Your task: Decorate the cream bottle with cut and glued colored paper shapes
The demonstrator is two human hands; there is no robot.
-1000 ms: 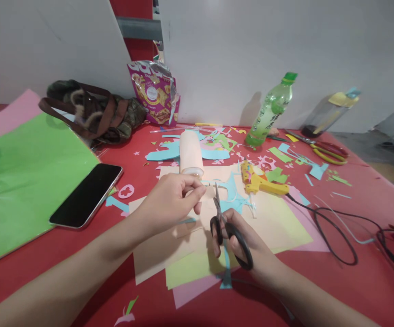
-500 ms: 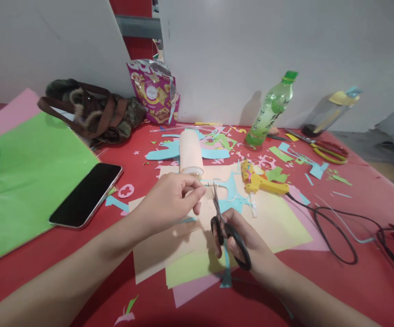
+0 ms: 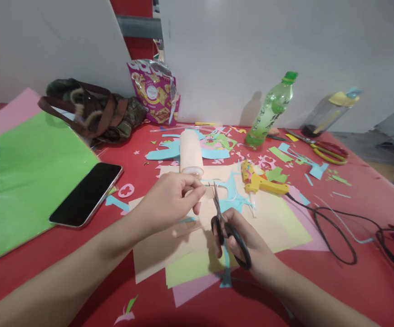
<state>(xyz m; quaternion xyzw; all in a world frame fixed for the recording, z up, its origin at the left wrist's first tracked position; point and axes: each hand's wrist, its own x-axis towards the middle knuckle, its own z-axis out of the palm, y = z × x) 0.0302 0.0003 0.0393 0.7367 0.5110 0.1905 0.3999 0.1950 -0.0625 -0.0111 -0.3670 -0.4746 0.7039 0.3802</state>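
My right hand (image 3: 243, 240) has its fingers through the black handles of a pair of scissors (image 3: 218, 206). The blades point away from me and stand slightly apart. Just left of their tips, my left hand (image 3: 176, 197) is closed in a pinch; whatever it grips is too small to make out. Beyond that hand lies a pale peach paper-covered roll (image 3: 190, 152), its open white end toward me. Beneath both hands are peach paper sheets (image 3: 152, 254), a yellow-green sheet (image 3: 193, 268) and light blue cut scraps (image 3: 231, 188).
A yellow glue gun (image 3: 265, 184) with a black cord (image 3: 336, 259) lies at right. A phone (image 3: 86, 195) rests partly on green paper (image 3: 27, 181). Behind are a camouflage bag (image 3: 122, 118), a snack bag (image 3: 152, 93), a green bottle (image 3: 270, 111), a clear tumbler (image 3: 329, 111) and red-yellow-handled scissors (image 3: 329, 152).
Hardly anything differs. Both hands keep their places, and the scissor blades stay slightly apart.
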